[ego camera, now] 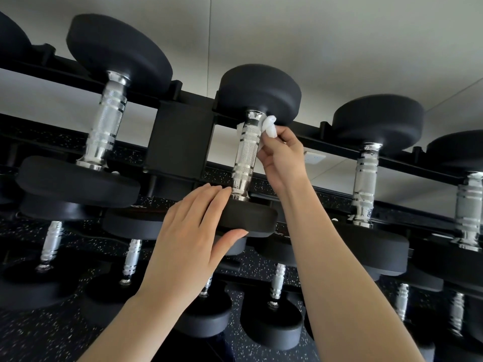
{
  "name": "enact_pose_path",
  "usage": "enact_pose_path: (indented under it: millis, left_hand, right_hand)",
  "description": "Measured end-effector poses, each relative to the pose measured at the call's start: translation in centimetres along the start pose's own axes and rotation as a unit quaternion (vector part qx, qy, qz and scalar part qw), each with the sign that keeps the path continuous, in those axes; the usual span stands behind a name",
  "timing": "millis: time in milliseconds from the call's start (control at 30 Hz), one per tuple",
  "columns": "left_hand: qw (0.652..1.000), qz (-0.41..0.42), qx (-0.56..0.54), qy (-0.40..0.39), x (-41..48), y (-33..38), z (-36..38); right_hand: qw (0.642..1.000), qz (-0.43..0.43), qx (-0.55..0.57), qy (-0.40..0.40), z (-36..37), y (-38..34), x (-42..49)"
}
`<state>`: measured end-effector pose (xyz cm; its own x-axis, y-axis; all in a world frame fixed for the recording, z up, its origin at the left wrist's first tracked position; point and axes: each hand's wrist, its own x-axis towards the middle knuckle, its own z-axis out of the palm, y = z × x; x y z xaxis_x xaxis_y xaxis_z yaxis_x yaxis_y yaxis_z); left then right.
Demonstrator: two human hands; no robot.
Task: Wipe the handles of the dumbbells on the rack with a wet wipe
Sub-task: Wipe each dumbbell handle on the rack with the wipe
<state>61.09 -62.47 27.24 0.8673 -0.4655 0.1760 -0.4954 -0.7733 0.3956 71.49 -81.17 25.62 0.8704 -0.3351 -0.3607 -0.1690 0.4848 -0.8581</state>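
Observation:
A black dumbbell with a knurled chrome handle lies across the top tier of the black rack. My right hand pinches a crumpled white wet wipe against the upper right side of that handle, just under the far weight head. A bit of the wipe also shows on the handle's left side. My left hand rests on the near weight head, fingers straight on top and thumb under its front edge.
More dumbbells sit on the top tier: one at the left and two at the right. Lower tiers hold several smaller dumbbells. Speckled black floor lies below. A white wall is behind.

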Motion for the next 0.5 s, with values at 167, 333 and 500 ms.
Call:
enact_pose_path:
  millis: [167,333,500]
  left_hand:
    - [1.000,0.005,0.003,0.008,0.0,-0.1,0.1]
    - [1.000,0.006,0.000,0.007,0.1,-0.1,0.1]
    - [1.000,0.002,-0.008,0.004,0.1,-0.1,0.0]
  right_hand:
    - [0.997,0.021,0.022,-0.065,-0.9,0.4,0.0]
    - [0.994,0.019,0.009,-0.103,-1.7,0.8,-0.7]
    - [0.991,0.000,-0.050,-0.123,-2.3,1.2,-1.7]
